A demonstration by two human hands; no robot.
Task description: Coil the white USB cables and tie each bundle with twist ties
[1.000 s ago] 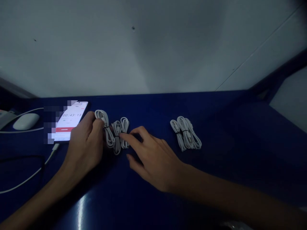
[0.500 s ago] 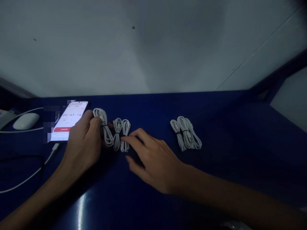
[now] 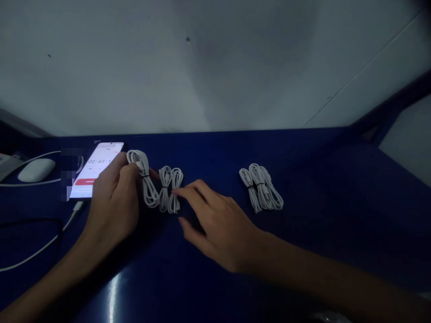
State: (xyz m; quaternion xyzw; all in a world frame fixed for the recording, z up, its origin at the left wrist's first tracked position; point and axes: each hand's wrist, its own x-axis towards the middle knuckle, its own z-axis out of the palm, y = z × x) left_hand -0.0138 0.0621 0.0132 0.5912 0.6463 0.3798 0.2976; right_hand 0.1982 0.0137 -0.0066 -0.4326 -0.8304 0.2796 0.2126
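My left hand [image 3: 117,197] is closed on a coiled white cable [image 3: 145,179], tied round its middle with a black tie; part of the hand covers the phone. Just right of it, two more tied white cables lie side by side: one cable [image 3: 164,188] at the left, another cable [image 3: 176,190] at the right. With its fingers apart, my right hand [image 3: 212,215] has its index fingertip at the edge of the right-hand cable. Further right lies a group of tied white cables [image 3: 261,188], side by side, with no hand on them.
At the left a lit phone [image 3: 97,166] shows a running timer, with a white cord [image 3: 72,220] at its lower end. A white mouse [image 3: 37,170] lies beyond it. The blue table [image 3: 208,152] meets a grey wall [image 3: 151,80] at the back.
My left hand and the cable in it have shifted slightly left, away from the two lying cables. My right index fingertip has drawn back a little to the right.
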